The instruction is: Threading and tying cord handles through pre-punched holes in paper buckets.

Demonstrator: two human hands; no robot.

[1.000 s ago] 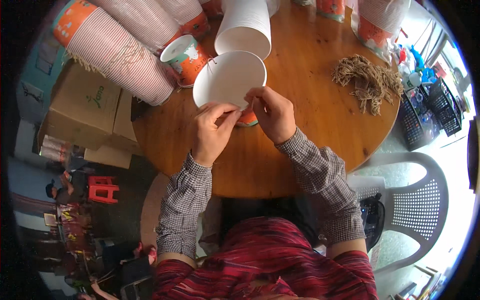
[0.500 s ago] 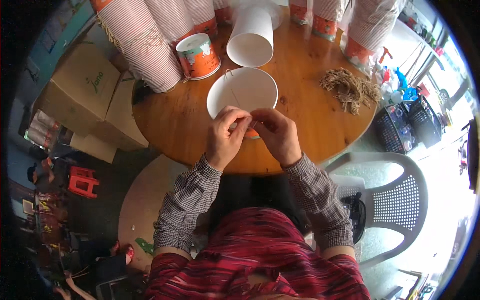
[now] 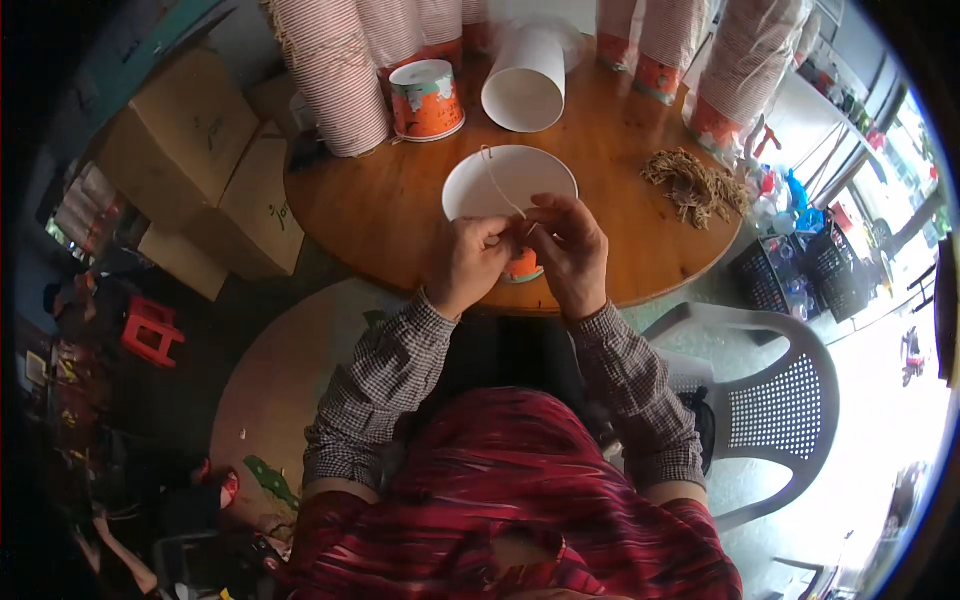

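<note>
- Paper bucket [image 3: 510, 170], one, sits on the wooden table [image 3: 350, 215] just beyond your hands; twine [image 3: 497, 184] fixed at its far rim crosses its white inside.
- Your right hand [image 3: 573, 255] is nearly closed, thumb and fingers pinching the twine at the near rim; your left hand [image 3: 466, 265] is curled close beside it, its exact grip hidden.
- Ahead of your left hand, one orange bucket [image 3: 428, 105] stands wider end down.
- Straight ahead lies one nested white stack [image 3: 527, 75], mouth toward you.
- At least three bucket towers rise ahead on each side of that stack.
- Right of your hands: one twine heap [image 3: 695, 185] and, beyond the table, two black crates [image 3: 760, 280], bottles in the nearer.
- Your bucket's mouth faces up, long axis roughly upright.
</note>
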